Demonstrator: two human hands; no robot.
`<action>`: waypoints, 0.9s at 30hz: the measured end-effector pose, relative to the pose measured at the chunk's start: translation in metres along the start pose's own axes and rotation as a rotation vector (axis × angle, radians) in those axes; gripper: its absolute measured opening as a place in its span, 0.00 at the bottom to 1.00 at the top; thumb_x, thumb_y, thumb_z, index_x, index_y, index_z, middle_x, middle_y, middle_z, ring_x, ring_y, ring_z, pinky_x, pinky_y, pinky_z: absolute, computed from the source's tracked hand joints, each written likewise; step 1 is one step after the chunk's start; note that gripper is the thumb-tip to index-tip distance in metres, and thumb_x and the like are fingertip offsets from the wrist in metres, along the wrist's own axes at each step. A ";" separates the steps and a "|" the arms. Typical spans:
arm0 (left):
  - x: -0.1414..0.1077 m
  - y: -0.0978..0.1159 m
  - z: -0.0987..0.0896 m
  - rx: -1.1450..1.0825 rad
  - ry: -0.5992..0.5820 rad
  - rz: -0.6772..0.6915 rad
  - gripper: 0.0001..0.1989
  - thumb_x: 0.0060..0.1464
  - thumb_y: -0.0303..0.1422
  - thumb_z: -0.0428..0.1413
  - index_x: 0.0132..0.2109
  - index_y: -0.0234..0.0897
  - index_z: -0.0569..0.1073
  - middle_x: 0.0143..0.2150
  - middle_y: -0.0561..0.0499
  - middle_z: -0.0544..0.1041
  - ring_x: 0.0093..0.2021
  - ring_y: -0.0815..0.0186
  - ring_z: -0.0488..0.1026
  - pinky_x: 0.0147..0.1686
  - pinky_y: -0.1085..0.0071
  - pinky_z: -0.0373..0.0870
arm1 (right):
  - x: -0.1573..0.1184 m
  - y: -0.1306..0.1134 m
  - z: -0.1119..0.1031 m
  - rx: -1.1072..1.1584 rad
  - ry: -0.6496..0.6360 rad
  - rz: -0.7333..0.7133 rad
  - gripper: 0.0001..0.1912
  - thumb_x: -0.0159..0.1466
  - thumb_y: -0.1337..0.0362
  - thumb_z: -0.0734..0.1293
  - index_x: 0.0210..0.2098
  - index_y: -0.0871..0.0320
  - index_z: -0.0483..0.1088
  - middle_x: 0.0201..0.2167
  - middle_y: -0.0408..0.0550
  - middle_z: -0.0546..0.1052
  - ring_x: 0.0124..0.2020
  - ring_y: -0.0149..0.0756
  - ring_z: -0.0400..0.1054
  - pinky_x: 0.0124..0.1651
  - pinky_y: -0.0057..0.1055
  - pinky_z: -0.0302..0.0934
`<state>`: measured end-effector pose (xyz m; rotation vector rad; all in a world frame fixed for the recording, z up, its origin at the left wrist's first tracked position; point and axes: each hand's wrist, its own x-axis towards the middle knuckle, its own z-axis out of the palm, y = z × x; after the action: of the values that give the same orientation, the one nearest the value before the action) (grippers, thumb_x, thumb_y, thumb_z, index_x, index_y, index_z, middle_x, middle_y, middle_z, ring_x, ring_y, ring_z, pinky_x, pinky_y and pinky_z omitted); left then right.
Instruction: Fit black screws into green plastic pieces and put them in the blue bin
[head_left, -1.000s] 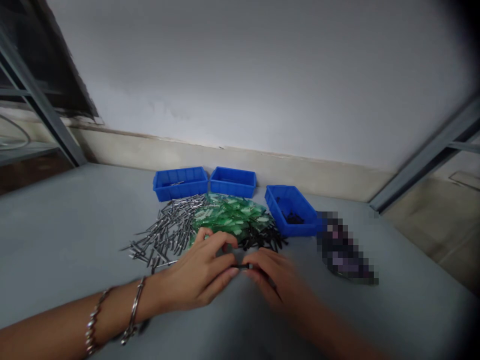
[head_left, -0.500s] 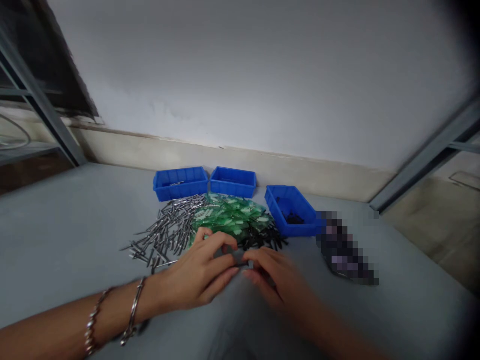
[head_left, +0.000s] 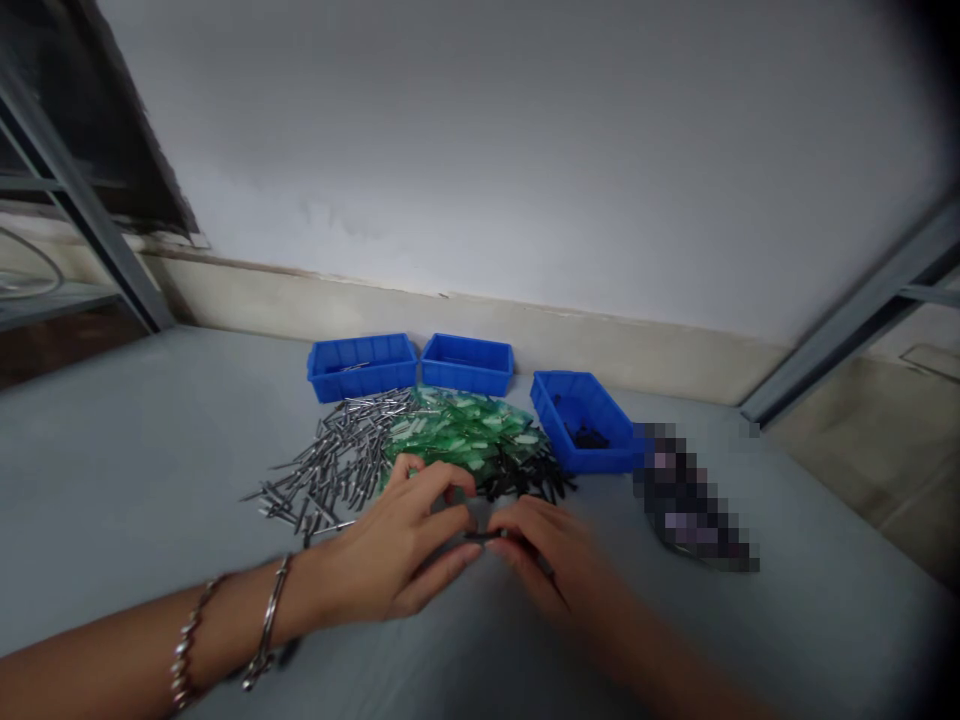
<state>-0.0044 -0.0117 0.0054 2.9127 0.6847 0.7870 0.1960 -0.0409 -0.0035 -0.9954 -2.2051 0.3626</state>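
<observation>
My left hand (head_left: pixel 394 550) and my right hand (head_left: pixel 544 555) meet low on the grey table (head_left: pixel 150 470), just in front of the loose parts. A thin dark pin (head_left: pixel 486 535) lies between them, pinched in my right fingers. My left fingertips curl close to its left end, but I cannot tell if they grip it. Beyond my hands lie a spread of steel pins (head_left: pixel 334 470), a heap of green translucent pieces (head_left: pixel 461 430) and a small pile of black parts (head_left: pixel 521 478). My left fingers overlap the heap's near edge.
Three blue plastic bins stand at the back: one (head_left: pixel 361 367), a second (head_left: pixel 465 364), and a third (head_left: pixel 581 421) holding black parts. A pixelated dark object (head_left: pixel 694 495) lies to the right. A wall (head_left: pixel 450 330) backs the table, with metal frame bars (head_left: pixel 75 180) at the sides.
My hands have drawn slightly apart since half a second ago, and the thin dark pin now shows between them. The bins and loose parts stay in place.
</observation>
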 end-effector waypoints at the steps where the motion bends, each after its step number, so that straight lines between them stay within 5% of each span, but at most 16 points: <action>1: 0.000 0.000 0.000 -0.006 -0.005 0.001 0.08 0.59 0.29 0.46 0.36 0.32 0.69 0.42 0.42 0.67 0.43 0.60 0.63 0.40 0.61 0.54 | 0.000 0.000 0.000 -0.001 0.000 0.002 0.09 0.66 0.64 0.56 0.34 0.57 0.66 0.27 0.45 0.74 0.29 0.33 0.68 0.31 0.27 0.59; 27: 0.002 0.000 0.000 0.002 0.051 0.020 0.07 0.59 0.27 0.46 0.36 0.33 0.68 0.41 0.44 0.67 0.42 0.62 0.63 0.40 0.62 0.54 | 0.001 -0.001 0.000 -0.056 -0.018 0.035 0.11 0.66 0.65 0.55 0.31 0.58 0.66 0.26 0.44 0.72 0.29 0.31 0.67 0.31 0.25 0.58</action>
<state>-0.0027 -0.0110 0.0067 2.9152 0.6627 0.8665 0.1949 -0.0411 -0.0028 -1.0652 -2.2272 0.3287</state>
